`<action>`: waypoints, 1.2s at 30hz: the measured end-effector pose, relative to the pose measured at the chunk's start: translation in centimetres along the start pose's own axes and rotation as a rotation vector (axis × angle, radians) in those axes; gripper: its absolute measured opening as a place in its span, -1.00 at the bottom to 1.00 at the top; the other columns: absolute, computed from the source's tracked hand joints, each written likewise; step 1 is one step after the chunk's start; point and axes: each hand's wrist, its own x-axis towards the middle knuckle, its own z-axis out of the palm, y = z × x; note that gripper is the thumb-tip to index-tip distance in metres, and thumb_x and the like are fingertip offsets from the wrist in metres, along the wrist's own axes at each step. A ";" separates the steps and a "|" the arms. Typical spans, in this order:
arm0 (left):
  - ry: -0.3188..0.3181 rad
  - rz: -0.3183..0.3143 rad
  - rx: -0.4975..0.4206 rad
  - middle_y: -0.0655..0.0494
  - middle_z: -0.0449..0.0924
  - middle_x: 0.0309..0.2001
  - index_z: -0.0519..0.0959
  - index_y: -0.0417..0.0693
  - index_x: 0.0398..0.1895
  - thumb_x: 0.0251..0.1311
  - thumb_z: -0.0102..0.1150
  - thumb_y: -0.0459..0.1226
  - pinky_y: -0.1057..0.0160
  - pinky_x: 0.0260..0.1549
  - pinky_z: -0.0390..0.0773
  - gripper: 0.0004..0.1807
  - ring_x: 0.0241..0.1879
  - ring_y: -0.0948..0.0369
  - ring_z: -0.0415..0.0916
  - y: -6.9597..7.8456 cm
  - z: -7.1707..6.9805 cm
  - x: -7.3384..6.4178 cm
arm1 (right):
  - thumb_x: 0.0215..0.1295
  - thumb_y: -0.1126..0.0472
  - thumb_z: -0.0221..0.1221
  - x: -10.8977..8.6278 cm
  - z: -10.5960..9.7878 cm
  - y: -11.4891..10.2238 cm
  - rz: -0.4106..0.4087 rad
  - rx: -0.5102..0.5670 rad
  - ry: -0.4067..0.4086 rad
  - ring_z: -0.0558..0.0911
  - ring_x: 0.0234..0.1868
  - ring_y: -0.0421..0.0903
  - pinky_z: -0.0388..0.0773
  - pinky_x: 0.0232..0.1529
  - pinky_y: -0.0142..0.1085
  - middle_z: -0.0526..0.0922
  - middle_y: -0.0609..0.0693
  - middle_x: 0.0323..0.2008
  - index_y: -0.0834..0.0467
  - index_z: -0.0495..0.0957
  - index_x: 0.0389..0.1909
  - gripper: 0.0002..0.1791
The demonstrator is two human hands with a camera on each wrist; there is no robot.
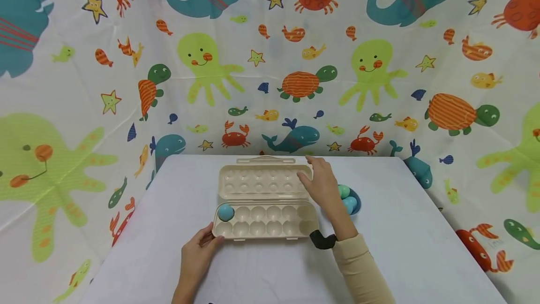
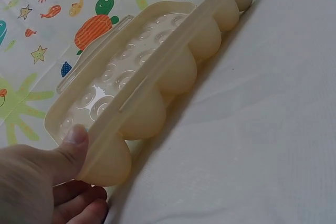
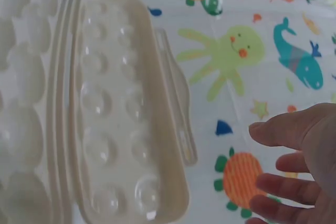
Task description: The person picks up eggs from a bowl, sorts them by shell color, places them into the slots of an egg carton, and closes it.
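Observation:
An open cream plastic egg carton (image 1: 266, 229) lies across the white table, its lid (image 1: 261, 182) folded back behind the cups. One blue egg (image 1: 225, 212) sits in the back-left cup. My left hand (image 1: 198, 252) holds the carton's front-left corner; in the left wrist view its thumb (image 2: 73, 145) is over the rim and the other fingers curl beneath. Above the lid's right end, my right hand (image 1: 322, 184) hangs with fingers spread and nothing in it. Behind the right forearm, a dark blue bowl (image 1: 358, 203) of green and blue eggs is partly hidden.
The white table (image 1: 168, 201) runs back to a hanging sheet (image 1: 270, 50) printed with sea animals, which also comes round both sides. A dark strap (image 1: 323, 240) crosses the right wrist near a beige sleeve (image 1: 358, 266).

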 end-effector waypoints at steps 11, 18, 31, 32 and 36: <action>0.000 0.004 -0.032 -0.28 0.68 0.05 0.60 -0.37 0.10 -0.01 0.51 -0.41 0.61 -0.19 0.62 -0.46 -0.12 0.38 0.71 -0.1 -0.1 -0.1 | 0.34 0.08 0.27 0.5 -1.8 5.0 0.099 -0.078 -0.050 0.46 0.23 0.25 0.55 0.19 0.14 0.48 0.30 0.22 0.29 0.33 0.37 -0.33; 0.001 0.002 -0.036 -0.29 0.69 0.03 0.60 -0.36 0.10 -0.01 0.51 -0.39 0.62 -0.19 0.61 -0.46 -0.13 0.40 0.70 -0.1 -0.2 -0.1 | 0.29 -0.01 0.30 0.1 -1.8 7.0 0.182 -0.157 -0.173 0.41 0.26 0.35 0.49 0.20 0.24 0.41 0.38 0.29 0.29 0.39 0.33 -0.30; -0.020 -0.037 -0.039 -0.25 0.66 0.09 0.59 -0.31 0.15 0.05 0.50 -0.32 0.63 -0.16 0.60 -0.44 -0.06 0.28 0.72 -0.2 -0.2 -0.4 | 0.24 0.03 0.32 -0.7 -0.5 8.5 0.216 -0.313 -0.304 0.56 -0.01 0.25 0.58 -0.02 0.20 0.59 0.32 0.02 0.30 0.55 0.14 -0.45; -0.024 -0.052 -0.030 -0.25 0.66 0.10 0.58 -0.31 0.16 0.06 0.49 -0.33 0.63 -0.16 0.60 -0.44 -0.04 0.22 0.72 -0.1 -0.2 -0.3 | 0.24 0.05 0.31 -0.8 -0.5 8.6 0.215 -0.312 -0.304 0.56 -0.01 0.25 0.58 -0.02 0.20 0.59 0.32 0.02 0.31 0.54 0.14 -0.46; -0.033 -0.058 -0.035 -0.24 0.65 0.12 0.57 -0.29 0.19 0.08 0.48 -0.32 0.64 -0.16 0.59 -0.43 0.01 0.12 0.71 -0.2 -0.2 -0.2 | 0.25 0.07 0.29 -0.8 -0.4 8.7 0.213 -0.310 -0.296 0.57 -0.01 0.25 0.58 0.00 0.21 0.59 0.33 0.02 0.31 0.53 0.14 -0.47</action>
